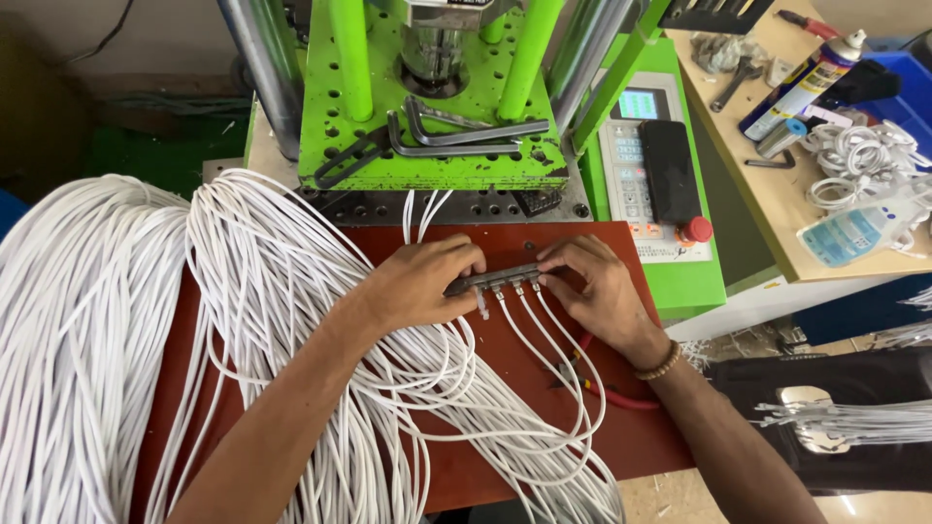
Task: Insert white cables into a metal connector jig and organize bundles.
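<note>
Left hand [417, 283] curled over the left end of a dark metal fixture bar [493, 279], fingers closed on it. Right hand [594, 288] pinches the bar's right end, fingertips pressed at the cable plugs. Bar lies near the back edge of the red work mat [646, 437], just in front of the green press base [427, 155]. Several white cables [544, 340] run from the bar toward the mat's front edge. Big white cable bundle [107, 320] crowds the left side; free mat only to the right of the wrist. Hex keys [456, 131] on the press plate. Control panel [636, 146] right of press, dark phone [668, 170] lying on it. Blue-and-yellow spray can [801, 85] on the side bench [767, 204], clear bottle [854, 231] at its near edge.
</note>
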